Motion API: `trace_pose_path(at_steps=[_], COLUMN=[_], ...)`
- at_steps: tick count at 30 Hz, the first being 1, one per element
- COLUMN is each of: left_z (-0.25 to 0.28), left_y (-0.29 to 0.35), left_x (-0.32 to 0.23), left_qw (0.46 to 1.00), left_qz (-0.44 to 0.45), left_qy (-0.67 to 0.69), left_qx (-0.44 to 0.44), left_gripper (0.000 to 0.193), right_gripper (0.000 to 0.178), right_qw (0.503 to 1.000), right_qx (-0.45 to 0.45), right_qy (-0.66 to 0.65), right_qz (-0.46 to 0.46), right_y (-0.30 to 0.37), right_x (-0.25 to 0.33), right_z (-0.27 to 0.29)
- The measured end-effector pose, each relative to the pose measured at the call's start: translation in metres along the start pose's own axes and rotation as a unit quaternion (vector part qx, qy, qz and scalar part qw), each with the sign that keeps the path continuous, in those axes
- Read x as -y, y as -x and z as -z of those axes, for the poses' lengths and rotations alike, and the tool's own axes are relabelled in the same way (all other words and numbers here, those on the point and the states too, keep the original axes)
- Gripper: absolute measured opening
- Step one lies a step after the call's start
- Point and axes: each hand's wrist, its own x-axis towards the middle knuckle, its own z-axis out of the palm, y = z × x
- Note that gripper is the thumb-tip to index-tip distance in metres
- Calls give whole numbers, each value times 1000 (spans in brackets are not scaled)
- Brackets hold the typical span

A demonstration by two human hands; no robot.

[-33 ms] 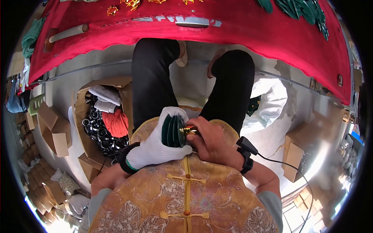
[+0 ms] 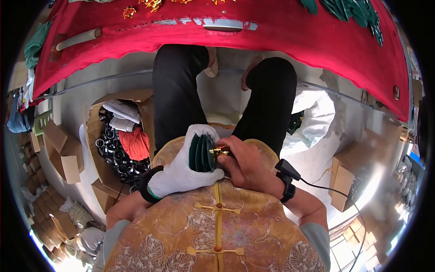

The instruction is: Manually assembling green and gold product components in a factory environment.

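Head view, the only one. Prob. mid-step: discs (image 2: 202, 154) stacked on edge in L hand (image 2: 179, 177), just in front of vest (image 2: 181, 226); gold part (image 2: 220, 151) at the face of the rightmost disc, apparently touching, w/ R hand (image 2: 247, 164) on its other end.

Done, as far as visible: discs gathered face to face, thin gaps btw rims; gold part lined up w/ the stack. Left, by guess: at least release of gold part. Cannot tell whether fixed on or merely pressed there; join too small to judge.

Loose on red surface (image 2: 272, 29): gold bits (image 2: 152, 5) along far edge, green pile (image 2: 348, 12) toward far R. Cannot tell whether finished or waiting. Also, L of legs (image 2: 177, 95), box (image 2: 92, 149) w/ black rings (image 2: 118, 156); R of them, white bag (image 2: 324, 109) w/ dark green stuff (image 2: 296, 122) in its mouth.

Grip, L: gloved, clamped on discs, fingers over top, thumb below, apart only by the stack's own breadth. Grip, R: bare, thumb + forefinger pinched on gold part, nearly together; lower fingers partly hidden, so cannot tell re contact w/ discs.
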Motion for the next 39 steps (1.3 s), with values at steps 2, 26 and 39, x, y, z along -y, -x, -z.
trace_pose_path(at_steps=[2, 26, 39], left_z=[-2, -4, 0], left_y=[-2, 0, -21], left_x=[5, 2, 2], left_qw=[999, 990, 917], left_qz=[-28, -90, -231], left_qy=[-36, -99, -324], left_qx=[-23, -34, -32], left_gripper=[68, 70, 52], right_gripper=[24, 38, 19], right_qw=[997, 992, 974], right_qx=[9, -83, -51], right_qy=[-49, 74, -162], right_qz=[-61, 55, -150], right_y=[-4, 5, -11], right_x=[4, 2, 1], right_z=[3, -12, -1])
